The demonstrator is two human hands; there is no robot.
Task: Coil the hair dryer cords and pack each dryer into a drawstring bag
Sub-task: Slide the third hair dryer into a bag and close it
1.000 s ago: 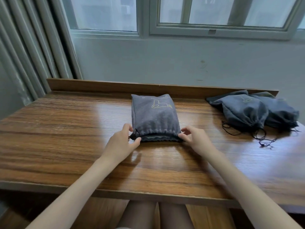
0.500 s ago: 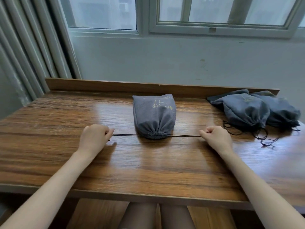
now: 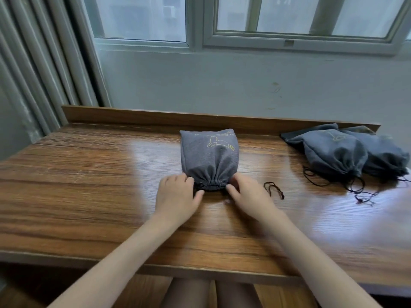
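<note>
- The left hand [image 3: 178,195] sits at the left end of the cinched neck of a grey fabric drawstring bag [image 3: 209,155]. Its fingers are curled over the gathers and its thumb is tucked beneath them, pinching the cloth.
- The right hand [image 3: 246,195] mirrors it at the right end of the neck, thumb pointing in toward the gathers and fingers bent over them, grasping that side. Motion blur softens its fingertips.
- Both bare forearms reach in from the near edge, and only the puckered neck lies between the two hands.
- The bag lies in the middle of the table, bulging, with its mouth drawn tight and facing near and its closed bottom toward the far ledge. A yellow hair-dryer outline is printed near its far end, and its contents are hidden.
- Near the right hand, to its right, a thin black drawstring cord [image 3: 274,189] lies in a loose loop on the wood. Where it joins the bag is hidden by the hand.
- At the far right, a second grey drawstring bag [image 3: 335,152] lies cinched, touching a third grey drawstring bag [image 3: 387,156] to its right. Their black trailing cords [image 3: 361,199] spill toward the near side.
- Everything rests on a glossy brown wood-grain table [image 3: 89,196] with a raised ledge along its far edge.
- Beyond it are a pale grey wall [image 3: 222,85], a framed window [image 3: 300,18] and a grey pleated curtain [image 3: 33,63] at the left.
</note>
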